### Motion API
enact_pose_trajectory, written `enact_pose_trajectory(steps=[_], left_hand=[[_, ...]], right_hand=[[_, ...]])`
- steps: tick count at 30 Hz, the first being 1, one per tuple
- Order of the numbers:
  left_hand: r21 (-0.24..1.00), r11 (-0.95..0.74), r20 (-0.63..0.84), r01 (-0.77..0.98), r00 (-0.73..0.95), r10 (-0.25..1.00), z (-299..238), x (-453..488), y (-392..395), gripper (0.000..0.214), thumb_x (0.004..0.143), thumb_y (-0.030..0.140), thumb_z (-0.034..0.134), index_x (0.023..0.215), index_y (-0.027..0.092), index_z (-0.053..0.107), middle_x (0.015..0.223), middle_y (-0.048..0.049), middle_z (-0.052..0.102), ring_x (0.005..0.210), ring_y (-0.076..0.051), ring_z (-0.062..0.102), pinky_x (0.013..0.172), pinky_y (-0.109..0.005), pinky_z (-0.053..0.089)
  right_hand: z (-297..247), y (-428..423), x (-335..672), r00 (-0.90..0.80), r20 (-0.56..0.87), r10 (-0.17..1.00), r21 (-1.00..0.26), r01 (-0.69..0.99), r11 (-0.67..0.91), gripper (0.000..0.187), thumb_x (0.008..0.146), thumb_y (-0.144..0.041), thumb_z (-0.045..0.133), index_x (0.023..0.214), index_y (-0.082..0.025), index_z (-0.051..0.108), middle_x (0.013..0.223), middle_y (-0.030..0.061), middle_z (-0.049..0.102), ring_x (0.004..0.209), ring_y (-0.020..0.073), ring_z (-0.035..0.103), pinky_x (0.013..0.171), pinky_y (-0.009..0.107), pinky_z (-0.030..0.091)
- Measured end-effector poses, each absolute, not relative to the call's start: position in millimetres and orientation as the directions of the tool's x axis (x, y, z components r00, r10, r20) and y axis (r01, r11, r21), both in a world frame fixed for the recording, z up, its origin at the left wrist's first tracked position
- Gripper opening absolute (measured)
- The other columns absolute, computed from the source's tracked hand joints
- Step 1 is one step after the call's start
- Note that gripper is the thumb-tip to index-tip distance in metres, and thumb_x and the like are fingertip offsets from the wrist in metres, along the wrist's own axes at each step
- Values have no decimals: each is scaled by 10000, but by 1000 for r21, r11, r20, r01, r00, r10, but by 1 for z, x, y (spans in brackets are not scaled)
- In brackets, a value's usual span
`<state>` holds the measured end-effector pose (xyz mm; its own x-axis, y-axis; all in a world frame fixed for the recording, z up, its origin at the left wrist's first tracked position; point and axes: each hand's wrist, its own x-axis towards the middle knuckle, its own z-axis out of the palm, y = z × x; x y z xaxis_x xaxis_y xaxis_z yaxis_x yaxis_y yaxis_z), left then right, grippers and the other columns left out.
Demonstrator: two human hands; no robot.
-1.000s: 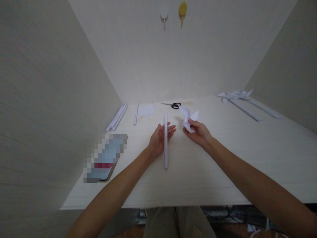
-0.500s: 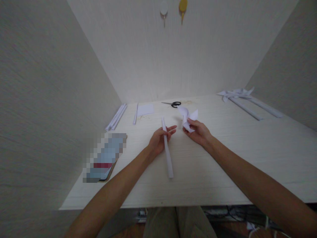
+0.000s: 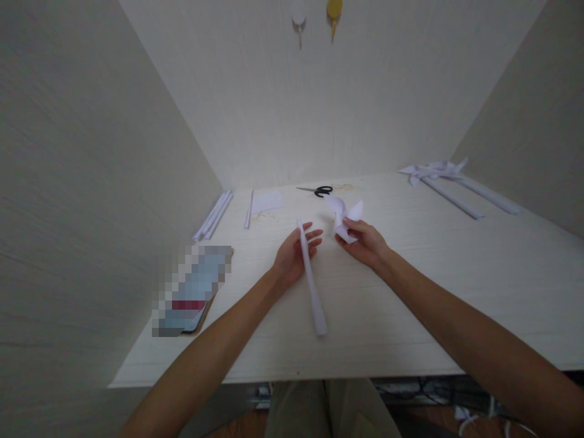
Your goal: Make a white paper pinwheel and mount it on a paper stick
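A rolled white paper stick (image 3: 312, 285) lies across the palm of my left hand (image 3: 292, 255), its wider lower end slanting toward me over the table. That hand's fingers spread out behind the stick, and its thumb is hard to make out. In my right hand (image 3: 367, 243) a white paper pinwheel head (image 3: 340, 220) is pinched between thumb and fingers, its curled blades pointing up and to the sides. A short gap separates the pinwheel head from the stick.
Black-handled scissors (image 3: 322, 191) lie at the back. Paper rolls (image 3: 213, 216), a thin roll (image 3: 249, 210), a paper sheet (image 3: 268, 201) and a phone (image 3: 198, 289) are on the left. Finished pinwheels (image 3: 451, 188) rest at the back right. Walls enclose the white table (image 3: 387, 340).
The fingers of my left hand have opened wider, and the stick's lower end has swung slightly right and toward me. My right hand keeps the pinwheel head nearly still.
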<state>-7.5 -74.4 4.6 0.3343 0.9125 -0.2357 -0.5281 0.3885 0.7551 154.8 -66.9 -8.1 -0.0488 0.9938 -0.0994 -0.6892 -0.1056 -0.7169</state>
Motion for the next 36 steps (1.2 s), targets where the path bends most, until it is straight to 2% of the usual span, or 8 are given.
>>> enact_pose_trajectory(steps=[3, 6, 11, 17, 20, 25, 31, 36], left_hand=[[770, 375, -236, -516, 316, 919, 5, -6, -76, 162, 776, 162, 471, 883, 120, 585, 771, -56, 625, 627, -85, 582, 554, -162, 466], [793, 338, -165, -506, 356, 920, 3, -4, -77, 153, 754, 122, 498, 849, 87, 613, 683, -47, 612, 620, -85, 578, 618, -175, 466], [843, 291, -77, -452, 435, 897, 1, -4, -79, 261, 699, 85, 565, 957, 69, 595, 648, -31, 616, 582, -74, 568, 596, -179, 441], [885, 274, -62, -377, 489, 870, 1, -4, -82, 495, 682, 93, 595, 1162, 100, 475, 692, -36, 648, 562, -91, 588, 574, -203, 443], [889, 267, -63, -373, 478, 876, 1, -4, -82, 497, 689, 99, 592, 1169, 100, 467, 700, -37, 651, 565, -91, 592, 574, -204, 444], [893, 266, -77, -363, 460, 885, 2, -4, -82, 490, 691, 109, 595, 1165, 106, 471, 699, -31, 648, 564, -92, 591, 559, -206, 440], [898, 260, -77, -354, 455, 887, 3, -3, -83, 511, 676, 104, 606, 1168, 104, 467, 690, -26, 646, 562, -91, 589, 559, -209, 444], [903, 246, -66, -353, 452, 890, 2, -3, -83, 503, 669, 117, 616, 1153, 111, 481, 680, -24, 645, 553, -88, 582, 550, -208, 440]], right_hand=[[-9, -67, 156, -68, -99, 993, -722, -682, -118, 135, 584, -181, 686, 590, -201, 553, 560, -42, 578, 555, 98, 532, 589, 240, 452], [-9, -68, 158, -152, -129, 980, -669, -716, -199, 90, 620, -177, 654, 635, -193, 566, 558, -41, 573, 537, 85, 523, 570, 223, 453], [-10, -69, 160, -272, -149, 951, -619, -724, -304, 72, 639, -165, 635, 660, -171, 567, 564, -37, 580, 549, 76, 536, 565, 206, 456], [-13, -68, 161, -309, -103, 946, -642, -706, -300, 75, 639, -180, 647, 645, -168, 573, 510, -48, 549, 531, 73, 526, 577, 206, 457], [-13, -68, 161, -319, -82, 944, -650, -701, -293, 92, 635, -191, 657, 623, -171, 568, 435, -70, 476, 504, 67, 504, 580, 202, 451], [-13, -69, 160, -315, -59, 947, -684, -679, -268, 100, 632, -208, 665, 650, -170, 574, 492, -67, 523, 505, 57, 499, 578, 197, 438], [-11, -70, 159, -304, -92, 948, -658, -696, -287, 69, 618, -177, 657, 643, -153, 597, 499, -49, 546, 533, 71, 524, 588, 205, 439], [-10, -71, 159, -313, -79, 946, -659, -696, -285, 71, 604, -174, 665, 617, -160, 597, 446, -62, 507, 504, 71, 507, 571, 202, 439]])
